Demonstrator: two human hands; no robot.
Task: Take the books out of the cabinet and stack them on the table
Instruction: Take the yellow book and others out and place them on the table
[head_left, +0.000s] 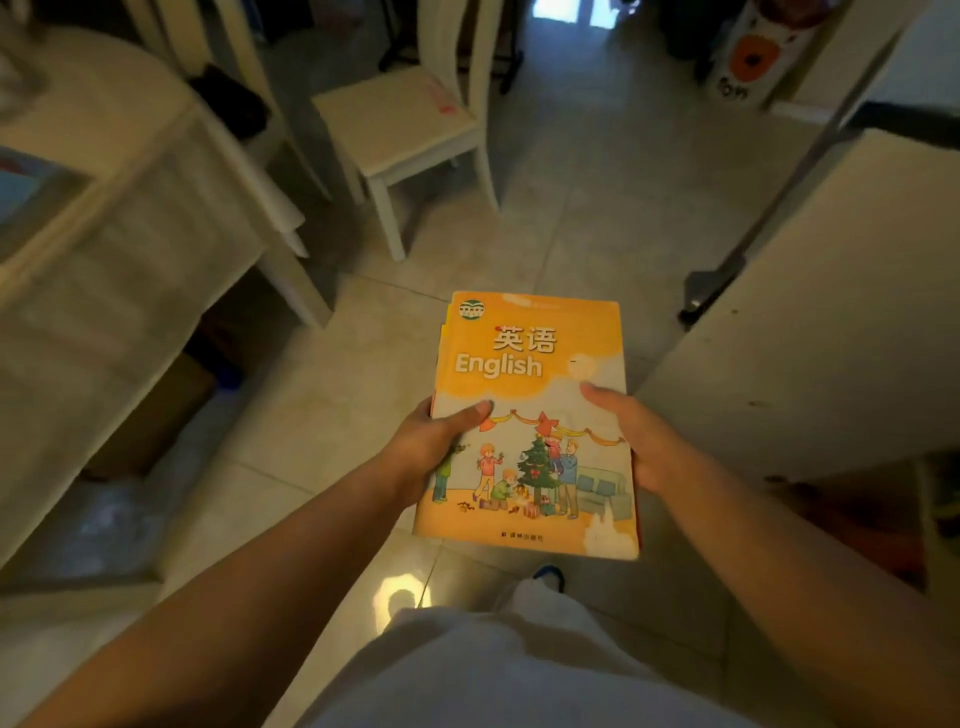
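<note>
A small stack of books (530, 364) is held face up over the tiled floor, the top one an orange "English" textbook with a Christmas-tree picture. My left hand (426, 447) grips the stack's left edge, thumb on the cover. On the right edge sits my right hand (631, 436), thumb also on top. More book edges show under the top cover at the left. The table (119, 171), covered with a pale cloth, stands to the left. An open cabinet door (810, 312) is at the right, with the dark cabinet interior (857, 514) below it.
A white chair (400, 124) stands ahead past the table corner. Boxes and bags lie under the table (150, 415). A dark broom or mop (711, 291) leans by the cabinet door. A white bag with an orange print (753, 57) stands far right.
</note>
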